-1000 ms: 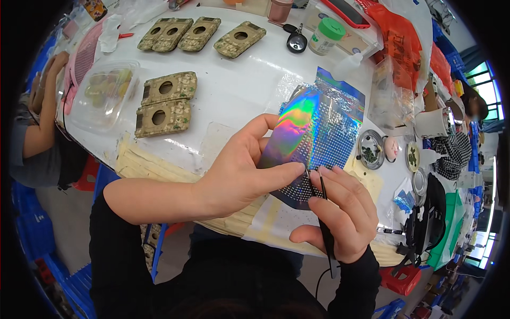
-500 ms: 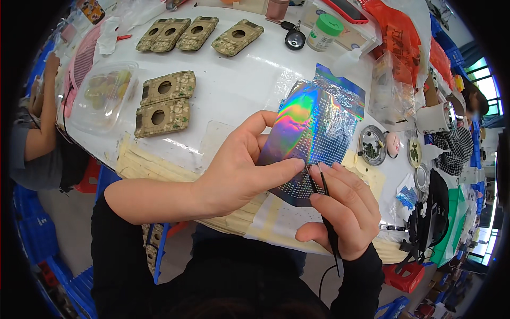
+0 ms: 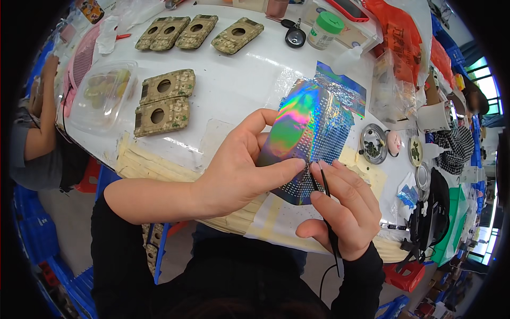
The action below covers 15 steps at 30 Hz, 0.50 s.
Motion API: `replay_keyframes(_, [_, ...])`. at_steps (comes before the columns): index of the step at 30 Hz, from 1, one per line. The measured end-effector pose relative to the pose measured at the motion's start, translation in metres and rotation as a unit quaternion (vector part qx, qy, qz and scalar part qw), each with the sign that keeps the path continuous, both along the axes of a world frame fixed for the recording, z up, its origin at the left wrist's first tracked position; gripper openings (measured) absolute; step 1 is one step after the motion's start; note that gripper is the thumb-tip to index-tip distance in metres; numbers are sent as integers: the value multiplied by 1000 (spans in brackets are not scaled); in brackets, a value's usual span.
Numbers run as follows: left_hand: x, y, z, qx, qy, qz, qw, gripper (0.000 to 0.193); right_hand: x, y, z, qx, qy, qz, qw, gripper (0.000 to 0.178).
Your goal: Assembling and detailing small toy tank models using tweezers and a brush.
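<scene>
My left hand [image 3: 244,165] is closed on a shiny holographic sheet [image 3: 292,125] covered with rows of tiny pale dots, holding it bent above the table. The left thumb presses on the sheet's near part. A pair of dark tweezers [image 3: 330,228] is in my right hand [image 3: 348,204], its tips beside the left thumb at the dotted surface. Whether anything sits between the tips is too small to tell. The right thumb sticks out to the left, away from the tweezers. Two camouflage toy tank hulls [image 3: 162,114], each with a round hole, lie left of my hands.
Several more camouflage hulls [image 3: 237,35] lie at the back. A clear plastic box [image 3: 103,95] is at the left. Right of the sheet are a round metal dish [image 3: 373,143] with dark bits, a green-lidded jar [image 3: 325,31] and a red bag [image 3: 396,40]. Another person's arm [image 3: 45,114] is at far left.
The sheet has tilted slightly in my left hand, and its coloured reflections have shifted. Both hands and the tweezers stay almost in place.
</scene>
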<state>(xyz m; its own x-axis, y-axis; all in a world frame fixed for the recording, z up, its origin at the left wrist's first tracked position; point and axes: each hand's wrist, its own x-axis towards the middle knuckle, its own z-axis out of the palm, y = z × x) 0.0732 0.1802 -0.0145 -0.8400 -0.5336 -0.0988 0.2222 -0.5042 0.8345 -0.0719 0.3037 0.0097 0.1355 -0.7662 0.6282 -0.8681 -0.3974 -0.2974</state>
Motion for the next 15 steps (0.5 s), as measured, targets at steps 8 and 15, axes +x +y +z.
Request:
replay_keyframes(8, [1, 1, -1, -14, -4, 6, 1000, 43, 0, 0, 1, 13, -12, 0, 1000, 44])
replay_keyframes(15, [1, 2, 0, -11, -13, 2, 1000, 43, -1, 1, 1, 22, -22, -2, 1000, 43])
